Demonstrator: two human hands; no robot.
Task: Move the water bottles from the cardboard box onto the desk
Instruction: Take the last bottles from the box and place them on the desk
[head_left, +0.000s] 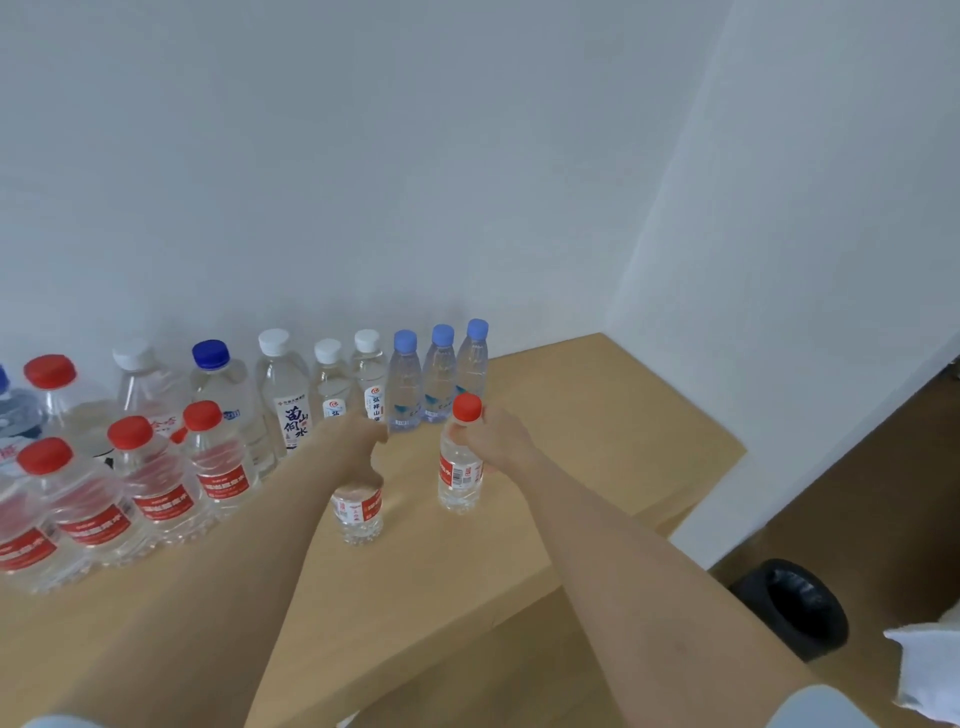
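White walls (363, 156) meet in a corner behind a pale wooden bench (597, 467). Two small red-labelled bottles stand upright on it, long axes vertical. The right bottle (460, 478) is near the bench's middle. The right hand (498, 436) comes in from 4 o'clock, its fingers curled round the neck just under the red cap. At that bottle's 8 o'clock stands the left bottle (358, 512). The left hand (353, 441) is closed over its top, fingers wrapped there, hiding the cap. More bottles (439, 379) line the wall from 9 to 12 o'clock.
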